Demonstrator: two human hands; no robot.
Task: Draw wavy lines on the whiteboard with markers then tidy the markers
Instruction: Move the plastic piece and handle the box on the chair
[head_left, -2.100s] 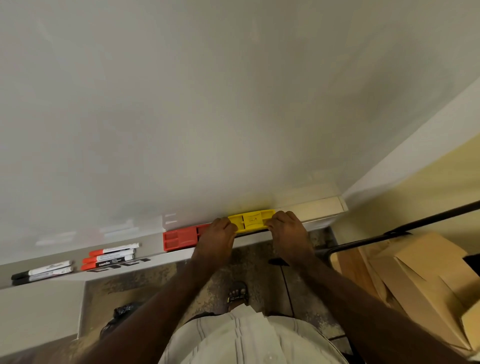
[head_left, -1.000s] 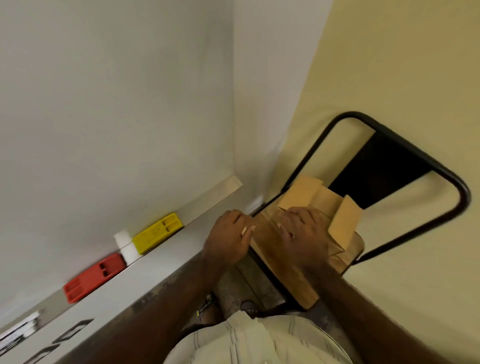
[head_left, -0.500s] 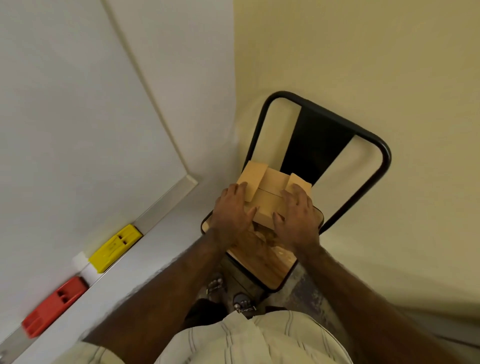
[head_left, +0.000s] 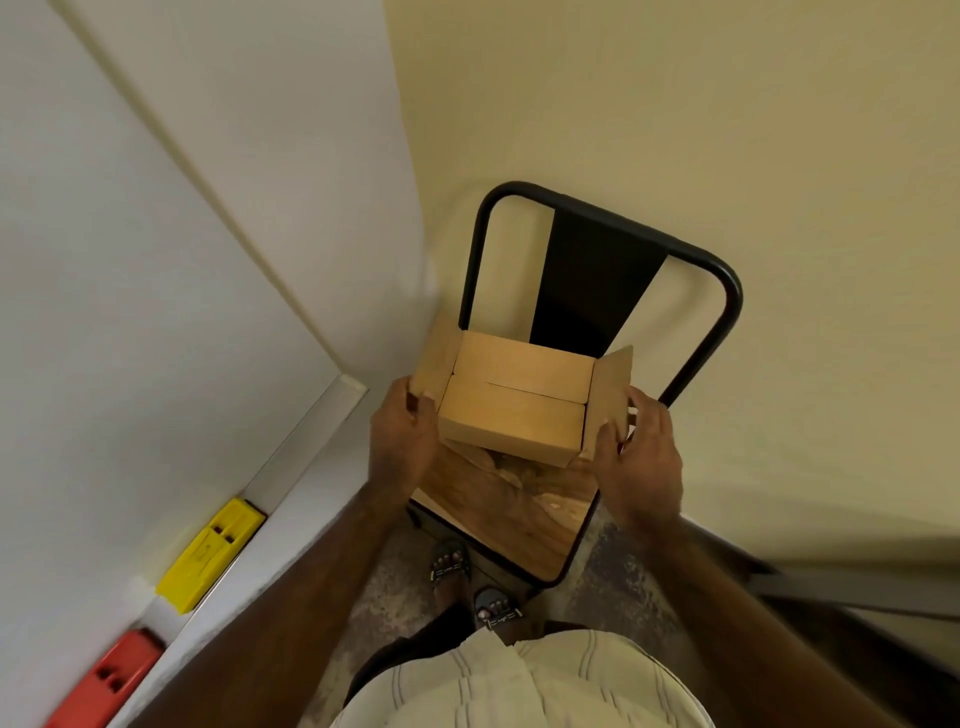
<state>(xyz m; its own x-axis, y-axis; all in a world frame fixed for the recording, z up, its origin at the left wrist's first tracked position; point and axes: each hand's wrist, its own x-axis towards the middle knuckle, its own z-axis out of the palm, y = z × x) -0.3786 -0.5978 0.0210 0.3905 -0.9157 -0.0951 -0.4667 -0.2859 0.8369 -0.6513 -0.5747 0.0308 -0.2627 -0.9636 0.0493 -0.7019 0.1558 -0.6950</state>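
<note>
A brown cardboard box (head_left: 511, 400) rests on the wooden seat of a black metal chair (head_left: 519, 512). Its two long top flaps are folded down and its two side flaps stand up. My left hand (head_left: 402, 436) pinches the left side flap, and my right hand (head_left: 636, 452) grips the right side flap. The whiteboard (head_left: 119, 291) fills the left of the view. On its ledge lie a yellow eraser block (head_left: 210, 553) and a red eraser block (head_left: 106, 680). No markers are in view.
The chair stands in a corner against a cream wall (head_left: 675, 130). My sandalled feet (head_left: 470, 584) are on a mottled floor just in front of the seat. The whiteboard ledge (head_left: 306, 441) ends close to the chair's left side.
I turned right from the whiteboard ledge to the chair. My hands left the yellow block, went to the box, and now hold its side flaps spread outward.
</note>
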